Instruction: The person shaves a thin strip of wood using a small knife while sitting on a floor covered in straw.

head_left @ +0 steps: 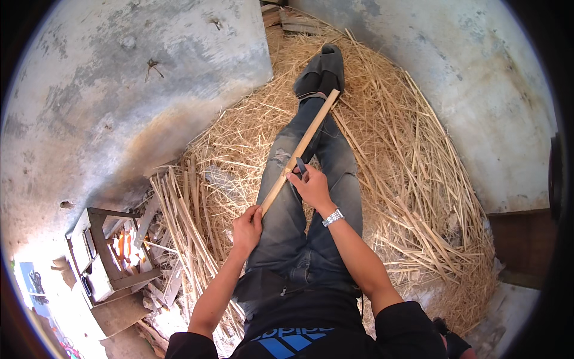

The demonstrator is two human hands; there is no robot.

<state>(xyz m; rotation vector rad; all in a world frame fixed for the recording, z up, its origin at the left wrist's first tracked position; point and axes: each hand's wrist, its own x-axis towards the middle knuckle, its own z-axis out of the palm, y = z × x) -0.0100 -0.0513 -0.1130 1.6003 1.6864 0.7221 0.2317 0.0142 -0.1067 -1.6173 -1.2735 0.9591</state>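
Wood strip [310, 133] runs diagonally over the legs, near end above the left thigh, far end by the shoes [332, 58]. From my end I see the left hand [247, 228] closed on its near end. Right hand [311, 188] is curled in at mid-strip, fingers closed on a small dark tool [300, 165] set against the wood; can't tell from here if they pinch the strip too. Metal watch [333, 217] on right wrist. Worn jeans [342, 194] underneath. Pale shavings [412, 173] heap around both legs. Wooden frame [133, 280] sits far left, near a grey wall [197, 54].
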